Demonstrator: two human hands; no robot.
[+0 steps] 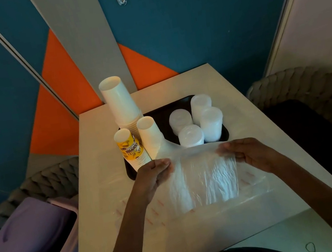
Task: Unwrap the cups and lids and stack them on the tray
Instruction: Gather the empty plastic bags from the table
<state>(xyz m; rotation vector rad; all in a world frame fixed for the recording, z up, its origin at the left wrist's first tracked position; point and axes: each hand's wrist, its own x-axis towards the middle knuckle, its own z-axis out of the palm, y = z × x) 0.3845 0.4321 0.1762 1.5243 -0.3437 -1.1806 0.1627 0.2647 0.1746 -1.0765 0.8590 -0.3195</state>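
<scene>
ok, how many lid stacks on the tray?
4 lid stacks on the tray: far right, far left, near right, near left. The plastic wrap may hide part of the tray's near edge.

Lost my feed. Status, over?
Flat wrap pinched between left hand and right hand. Stacked cups and lids on tray. Nothing in the way.

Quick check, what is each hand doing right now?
Left hand: pinches the clear plastic wrap at its left edge.
Right hand: pinches the same wrap's right edge.
</scene>
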